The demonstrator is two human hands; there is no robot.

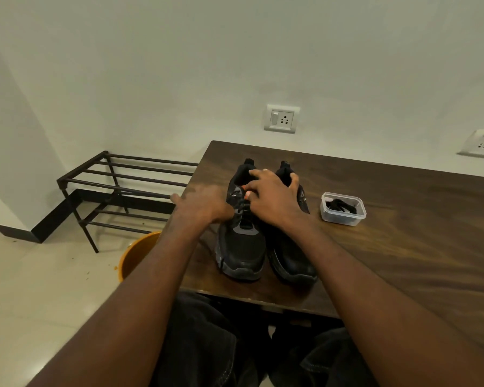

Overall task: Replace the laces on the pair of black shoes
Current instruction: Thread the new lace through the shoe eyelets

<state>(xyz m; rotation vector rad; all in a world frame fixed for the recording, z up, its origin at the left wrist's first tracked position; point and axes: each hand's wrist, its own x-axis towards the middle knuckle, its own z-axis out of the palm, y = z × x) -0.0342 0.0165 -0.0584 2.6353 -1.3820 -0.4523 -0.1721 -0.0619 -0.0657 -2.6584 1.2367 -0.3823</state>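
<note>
Two black shoes stand side by side on the dark wooden table [403, 233], toes toward me. The left shoe [242, 247] has grey panels, black laces and small orange accents near the tongue. My left hand [203, 203] is blurred and pressed against this shoe's outer side by the laces, fingers curled onto it, thumb pointing left. My right hand [271, 195] lies over both shoe openings, fingers curled on the left shoe's collar, thumb hooked on the right shoe [289, 255]. A clear plastic container [336, 219] to the right holds black laces [341, 205].
A dark metal shoe rack [123, 185] stands on the floor left of the table. An orange bucket [137, 255] sits below the table's left corner. Wall sockets [282, 118] are behind the table. My legs in dark trousers are under the near edge.
</note>
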